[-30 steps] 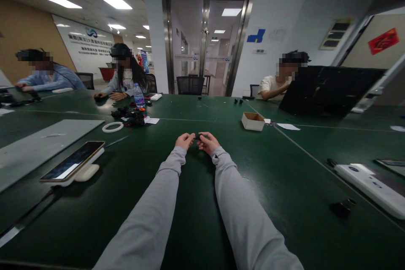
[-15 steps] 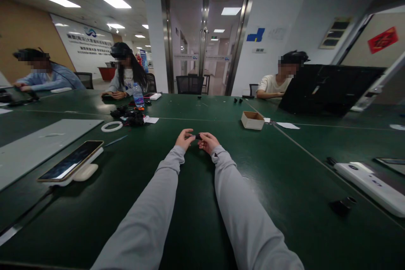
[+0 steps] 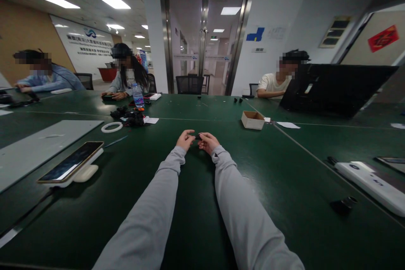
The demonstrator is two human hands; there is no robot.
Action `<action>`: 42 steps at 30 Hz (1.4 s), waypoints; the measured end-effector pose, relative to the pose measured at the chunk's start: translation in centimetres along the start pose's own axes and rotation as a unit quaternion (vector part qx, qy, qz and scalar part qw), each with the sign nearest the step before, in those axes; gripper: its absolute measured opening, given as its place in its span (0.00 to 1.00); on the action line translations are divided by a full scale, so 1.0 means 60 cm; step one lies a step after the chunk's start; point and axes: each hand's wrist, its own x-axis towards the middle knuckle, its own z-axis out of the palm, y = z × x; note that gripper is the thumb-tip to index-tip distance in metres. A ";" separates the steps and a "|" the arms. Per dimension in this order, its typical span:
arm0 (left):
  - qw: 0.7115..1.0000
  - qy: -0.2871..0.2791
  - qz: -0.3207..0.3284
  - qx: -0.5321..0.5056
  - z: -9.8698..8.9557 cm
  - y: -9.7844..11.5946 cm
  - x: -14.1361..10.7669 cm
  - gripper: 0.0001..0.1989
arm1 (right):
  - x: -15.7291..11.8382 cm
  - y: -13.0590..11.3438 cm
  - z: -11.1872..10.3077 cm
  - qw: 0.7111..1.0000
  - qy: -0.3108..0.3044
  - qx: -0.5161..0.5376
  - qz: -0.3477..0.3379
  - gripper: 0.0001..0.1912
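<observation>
Over the middle of the green table [image 3: 202,190], my two hands meet at a small black object [image 3: 198,136], too small for me to tell its kind. My right hand [image 3: 209,142] pinches its right end between thumb and fingers. At its left end are the thumb and fingertips of my left hand [image 3: 185,139], with the index finger stretched above. Part of the object is hidden by my fingers. Both forearms, in grey sleeves, reach forward across the tabletop.
An open small box [image 3: 252,123] sits right of my hands. Leftward are a phone [image 3: 74,161] on a white stand, a grey board [image 3: 41,145], a white ring [image 3: 112,127] and a water bottle [image 3: 138,96]. A black cylindrical piece [image 3: 344,205] lies at right. Several people sit across the table.
My hands stay almost in place around the small black object, with only a slight shift of the left fingers. A large black panel at right, near a seated person, has shifted slightly.
</observation>
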 end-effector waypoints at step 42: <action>0.999 -0.037 -0.031 -0.024 -0.001 0.011 -0.003 0.14 | 0.001 0.002 -0.004 0.999 -0.035 -0.019 0.009 0.08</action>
